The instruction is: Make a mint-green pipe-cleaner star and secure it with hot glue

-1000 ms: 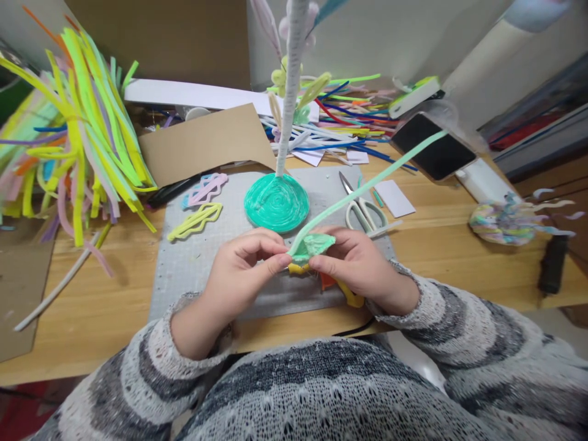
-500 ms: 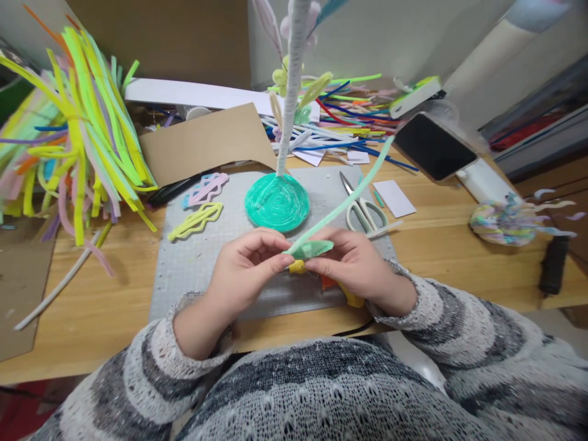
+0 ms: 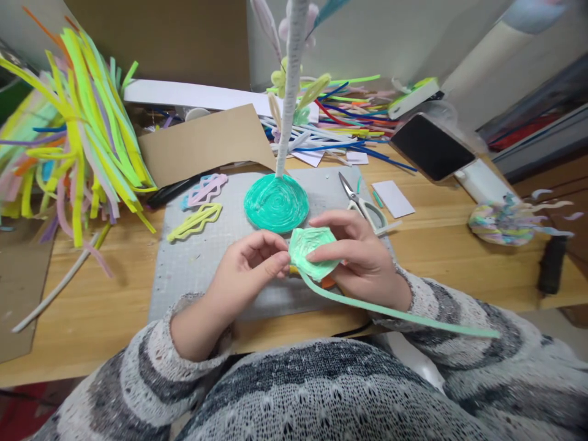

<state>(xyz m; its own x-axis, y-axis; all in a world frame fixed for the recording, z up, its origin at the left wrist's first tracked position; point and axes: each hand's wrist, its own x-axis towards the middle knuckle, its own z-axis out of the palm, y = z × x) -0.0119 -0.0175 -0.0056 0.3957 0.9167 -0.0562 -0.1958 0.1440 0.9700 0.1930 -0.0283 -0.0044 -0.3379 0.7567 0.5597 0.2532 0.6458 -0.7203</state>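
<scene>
Green craftwork [image 3: 303, 245] occupies the right hand [image 3: 367, 263], which partly hides scissors [image 3: 354, 198].

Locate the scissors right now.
In the head view, the scissors lie near the right edge of the grey mat, just beyond the right hand, left of the white card.

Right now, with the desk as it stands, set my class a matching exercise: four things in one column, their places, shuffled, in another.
Things
1. pale green many-sided fuzzy piece
2. round coiled teal disc
3. metal scissors with pale handles
4. yellow fuzzy zigzag shape

Places
A. just left of the small white card
B. beside the pink zigzag shape
C. in the right hand
D. at the foot of the white wrapped stem

Pairs: 1-C; 2-D; 3-A; 4-B
</scene>
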